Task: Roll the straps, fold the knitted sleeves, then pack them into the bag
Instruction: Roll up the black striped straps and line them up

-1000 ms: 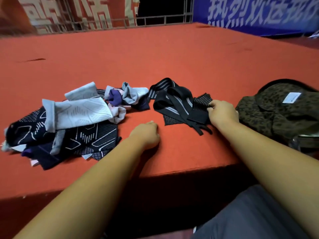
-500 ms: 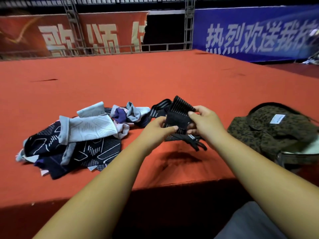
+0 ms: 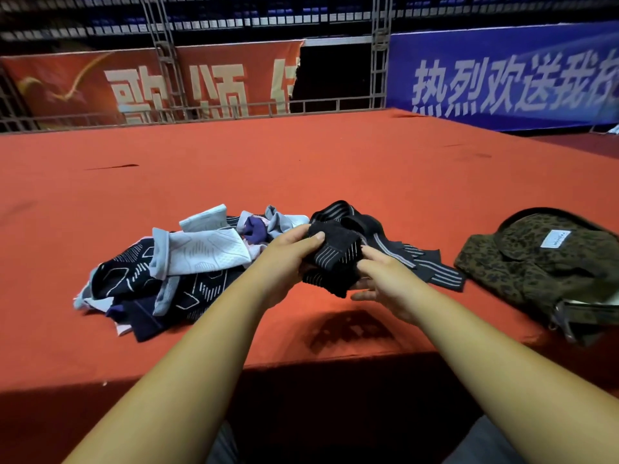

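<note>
A wide platform (image 3: 335, 155) covered in red-orange carpet is seen, its front edge dropping to a dark face. A few dark marks are scattered over the far carpet. Three groups are laid along the near part. At the left, a loose heap of knitted sleeves (image 3: 197, 259) is piled, pale grey ones over navy patterned ones, with a purple piece at the back. Just beside it, black straps (image 3: 435, 267) with grey stripes are spread flat, part of the bundle being raised off the carpet. At the right, apart from the straps, a camouflage bag (image 3: 536, 266) with a white label is laid slumped.
</note>
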